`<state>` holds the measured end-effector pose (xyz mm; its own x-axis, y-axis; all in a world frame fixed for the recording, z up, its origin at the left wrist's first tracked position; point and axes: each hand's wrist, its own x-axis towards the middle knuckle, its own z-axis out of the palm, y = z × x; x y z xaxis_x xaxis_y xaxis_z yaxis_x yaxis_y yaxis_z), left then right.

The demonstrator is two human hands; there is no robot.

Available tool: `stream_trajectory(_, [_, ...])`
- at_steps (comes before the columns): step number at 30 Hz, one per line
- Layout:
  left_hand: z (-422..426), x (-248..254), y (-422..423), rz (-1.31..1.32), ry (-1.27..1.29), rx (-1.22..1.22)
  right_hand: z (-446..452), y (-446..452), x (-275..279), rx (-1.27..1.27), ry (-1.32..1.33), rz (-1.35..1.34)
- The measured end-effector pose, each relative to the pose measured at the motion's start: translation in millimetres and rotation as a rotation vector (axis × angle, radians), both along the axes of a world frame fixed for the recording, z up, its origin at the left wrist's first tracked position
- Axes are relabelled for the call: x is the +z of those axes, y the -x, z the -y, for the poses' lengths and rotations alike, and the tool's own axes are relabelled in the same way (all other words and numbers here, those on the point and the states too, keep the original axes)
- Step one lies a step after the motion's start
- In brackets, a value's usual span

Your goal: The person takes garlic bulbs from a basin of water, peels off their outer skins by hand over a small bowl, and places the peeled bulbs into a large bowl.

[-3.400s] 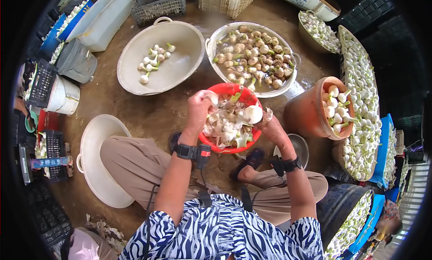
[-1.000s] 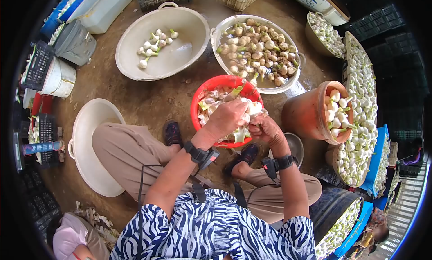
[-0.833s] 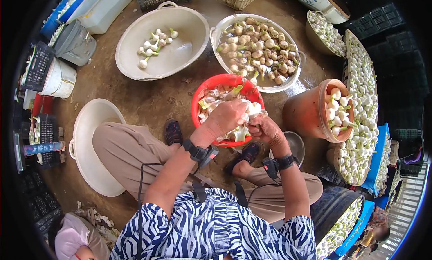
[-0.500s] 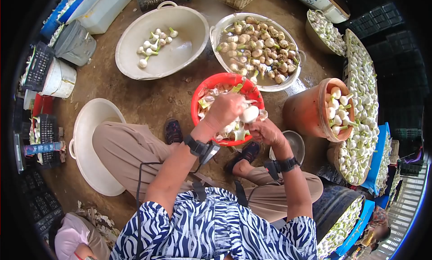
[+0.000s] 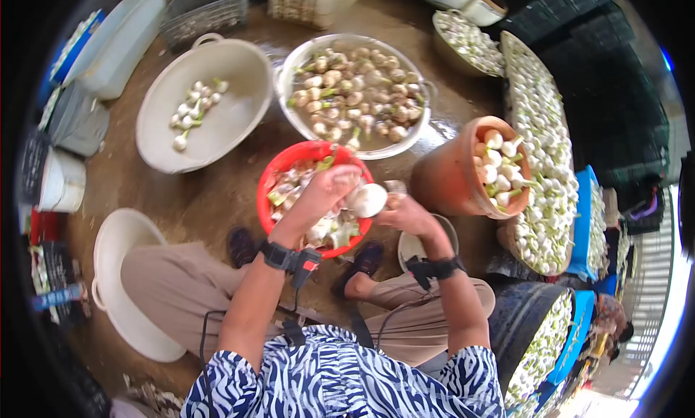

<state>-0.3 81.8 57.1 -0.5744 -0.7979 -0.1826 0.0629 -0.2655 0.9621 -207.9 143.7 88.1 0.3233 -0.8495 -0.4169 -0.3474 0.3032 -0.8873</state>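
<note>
A smooth white garlic bulb (image 5: 370, 200) sits between my two hands, over the right side of a red basin (image 5: 266, 203) that holds peelings and cut green stems. The curled fingers of my left hand (image 5: 332, 190) close on the bulb from its left. On the bulb's right, the bent fingers of my right hand (image 5: 410, 217) are closed, the tips touching or nearly touching it. A small pale brownish piece (image 5: 394, 188) shows at those fingers, too blurred to name.
Unpeeled bulbs lie in water in a round tub (image 5: 352, 149) ahead. To its left, a pale tub (image 5: 235, 139) holds peeled bulbs. An orange bucket (image 5: 443, 165) of bulbs stands at right, beside a long heap of garlic (image 5: 539, 143). Another pale tub (image 5: 116, 262) rests by my left knee.
The view has shifted, so the surroundings sit lower and further left. Both hands remain over the red basin with the bulb between them; my left hand has turned slightly.
</note>
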Motion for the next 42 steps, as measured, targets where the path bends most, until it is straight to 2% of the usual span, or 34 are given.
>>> stream_trajectory(1, [0.8,-1.1,7.6,-0.016,-0.044,-0.127,1.4,-11.6,3.2,-0.052,0.065,0.104])
stream_trajectory(2, [1.0,-8.5,12.7,-0.042,-0.122,0.018,3.2,-14.3,1.6,-0.065,0.078,0.079])
stream_trajectory(4, [3.6,2.3,12.5,0.02,-0.028,0.028,3.2,2.2,-12.0,-0.098,0.092,0.046])
stream_trajectory(6, [4.4,4.1,13.9,0.073,0.046,0.027,6.5,18.3,-43.3,-0.17,0.121,-0.099])
stream_trajectory(7, [5.5,5.2,12.3,-0.012,0.014,0.053,7.8,32.9,-35.6,-0.316,0.199,-0.235])
stream_trajectory(8, [5.6,5.4,6.4,-0.089,-0.021,0.087,7.5,43.4,-12.4,-0.601,0.147,-0.193])
stream_trajectory(9, [10.2,7.5,0.9,-0.006,0.058,0.095,7.9,74.4,-4.0,-0.677,0.128,-0.259])
stream_trajectory(11, [18.3,-14.5,-4.3,0.233,0.465,0.079,1.5,188.2,-61.6,-0.479,0.403,-0.553])
stream_trajectory(12, [16.3,-23.3,-5.5,0.381,0.574,0.097,13.0,159.3,6.5,-1.091,0.088,-0.053])
stream_trajectory(13, [12.2,-26.2,-10.1,0.396,0.567,0.109,13.0,190.7,3.6,-1.125,0.07,0.216])
stream_trajectory(14, [6.7,-28.2,-13.2,0.558,0.763,0.059,19.2,158.2,28.4,-1.15,0.312,-0.038])
stream_trajectory(15, [6.7,-30.8,-13.2,0.72,0.957,-0.001,29.1,165.0,20.3,-1.066,0.313,0.099])
stream_trajectory(16, [9.9,-19.4,-12.9,0.728,0.84,-0.087,42.6,134.8,24.5,-0.954,0.34,0.013])
stream_trajectory(17, [14.1,-15.0,-8.7,0.739,0.836,-0.089,57.3,95.4,27.1,-0.844,0.367,-0.071])
stream_trajectory(19, [29.2,-12.2,-2.9,1.018,0.583,-0.217,109.9,73.8,-28.1,-0.496,0.265,-0.086])
stream_trajectory(20, [32.0,-30.1,-5.7,0.977,0.648,-0.13,143.0,65.6,-67.7,-0.281,0.17,-0.221])
stream_trajectory(21, [35.7,-32.9,-9.0,0.994,0.648,-0.129,166.5,50.9,-109.8,-0.144,0.279,-0.285])
stream_trajectory(23, [41.0,-38.3,-14.4,0.824,0.77,0.05,204.4,16.6,-142.8,0.203,0.623,-0.491])
stream_trajectory(25, [54.5,-39.4,-23.8,0.761,0.752,0.045,236.3,-3.5,-167.8,0.474,0.404,-0.689])
stream_trajectory(27, [65.1,-34.3,-33.9,0.776,0.684,0.046,247.4,-13.1,-188.2,0.508,0.491,-0.718])
stream_trajectory(29, [73.0,-25.0,-35.2,0.724,0.646,0.099,259.9,-8.2,-208.2,0.727,0.447,-0.914])
stream_trajectory(30, [73.8,-21.6,-31.8,0.63,0.634,0.146,266.8,3.8,-245.9,0.739,0.613,-0.871])
stream_trajectory(32, [77.9,-19.5,-32.0,0.531,0.626,0.2,274.9,3.8,-254.4,0.758,0.523,-0.942])
stream_trajectory(33, [80.6,-18.5,-36.6,0.566,0.528,0.107,279.0,5.1,-255.6,0.77,0.437,-1.017])
stream_trajectory(34, [82.7,-17.7,-39.3,0.597,0.43,0.016,275.1,-0.8,-218.7,0.667,0.255,-1.049])
stream_trajectory(35, [83.6,-18.9,-38.5,0.589,0.431,0.027,268.7,1.8,-193.2,0.674,0.26,-1.059])
stream_trajectory(37, [81.2,-27.3,-32.1,0.329,0.32,0.242,250.8,20.1,-156.9,0.186,0.399,-0.543])
stream_trajectory(38, [79.8,-34.3,-26.9,0.317,0.32,0.245,244.4,31.0,-143.4,0.129,0.471,-0.458])
stream_trajectory(40, [78.5,-44.3,-13.8,0.081,0.101,0.234,223.1,37.5,-100.8,0.064,0.625,-0.357])
stream_trajectory(41, [78.2,-39.8,-8.0,0.069,0.112,0.229,205.9,35.5,-85.0,0.012,0.661,-0.288])
stream_trajectory(42, [77.0,-34.1,-2.9,0.056,-0.006,0.229,187.6,30.6,-74.2,-0.005,0.677,-0.223])
